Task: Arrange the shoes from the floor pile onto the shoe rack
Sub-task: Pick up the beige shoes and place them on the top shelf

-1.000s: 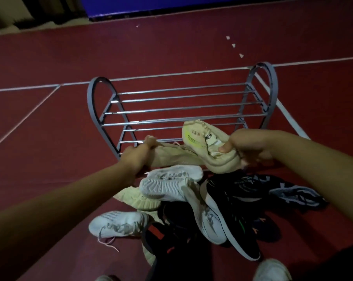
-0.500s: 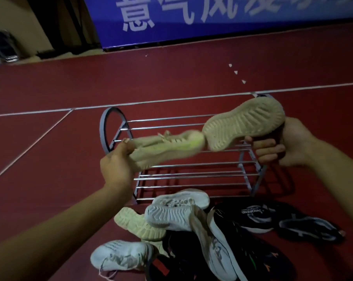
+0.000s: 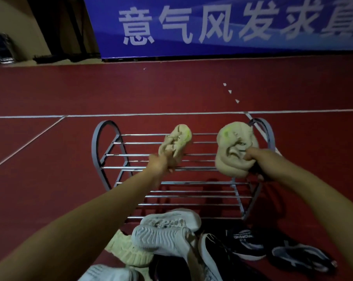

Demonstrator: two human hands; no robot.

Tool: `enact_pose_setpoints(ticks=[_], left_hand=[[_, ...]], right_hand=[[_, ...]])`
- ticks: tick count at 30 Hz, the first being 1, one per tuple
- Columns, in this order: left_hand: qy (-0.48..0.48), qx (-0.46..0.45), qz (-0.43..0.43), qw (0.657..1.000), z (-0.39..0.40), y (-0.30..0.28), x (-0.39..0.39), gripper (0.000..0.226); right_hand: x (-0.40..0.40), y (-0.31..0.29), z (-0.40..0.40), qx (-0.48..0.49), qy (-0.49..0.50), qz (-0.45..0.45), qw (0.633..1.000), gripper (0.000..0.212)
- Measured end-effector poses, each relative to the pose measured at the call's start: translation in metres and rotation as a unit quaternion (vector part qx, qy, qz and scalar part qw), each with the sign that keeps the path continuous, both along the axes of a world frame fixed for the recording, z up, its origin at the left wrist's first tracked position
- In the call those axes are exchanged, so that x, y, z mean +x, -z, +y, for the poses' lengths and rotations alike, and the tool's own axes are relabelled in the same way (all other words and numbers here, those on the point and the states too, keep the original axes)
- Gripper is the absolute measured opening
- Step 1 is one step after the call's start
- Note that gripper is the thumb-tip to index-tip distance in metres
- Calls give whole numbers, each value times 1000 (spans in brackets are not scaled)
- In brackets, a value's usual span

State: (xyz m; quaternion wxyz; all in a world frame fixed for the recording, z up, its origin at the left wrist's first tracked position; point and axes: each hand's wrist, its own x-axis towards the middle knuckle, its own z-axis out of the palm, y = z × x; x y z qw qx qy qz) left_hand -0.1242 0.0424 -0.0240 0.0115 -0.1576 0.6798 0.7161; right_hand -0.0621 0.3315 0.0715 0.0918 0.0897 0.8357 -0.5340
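A grey two-tier shoe rack (image 3: 102, 138) with chrome bars stands on the red floor. My left hand (image 3: 161, 164) grips the heel of one beige sneaker (image 3: 178, 136), toe pointing away, over the middle of the top tier. My right hand (image 3: 252, 159) holds the matching beige sneaker (image 3: 232, 142) over the right end of the top tier. Whether either shoe rests on the bars I cannot tell. Just in front of the rack lies the floor pile: white sneakers (image 3: 167, 234), a cream shoe (image 3: 129, 252) and black sneakers (image 3: 244, 244).
White court lines (image 3: 131, 115) cross the red floor behind the rack. A blue banner (image 3: 212, 27) with white characters lines the far wall. A grey-black shoe (image 3: 301, 258) lies at the pile's right edge. Small white scraps (image 3: 230, 91) dot the floor beyond.
Both hands lifted the beige pair from the pile, turned the shoes upright and brought them forward over the rack's top tier. The view tilted up.
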Motion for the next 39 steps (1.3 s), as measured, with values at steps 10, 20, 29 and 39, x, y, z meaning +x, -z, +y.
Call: enact_pose_setpoints(ticks=[10, 20, 29, 39], left_hand=[[-53, 36, -48, 997, -13, -31, 47, 88], [-168, 29, -75, 983, -90, -10, 35, 40], [-169, 8, -27, 985, -99, -19, 17, 33], [-180, 3, -34, 983, -111, -6, 23, 22]], right_hand=[[-38, 5, -130, 57, -63, 156, 984, 40], [-60, 75, -185, 218, -69, 156, 961, 71], [-63, 88, -185, 188, -91, 138, 968, 59], [-50, 72, -244, 421, -134, 190, 877, 48]])
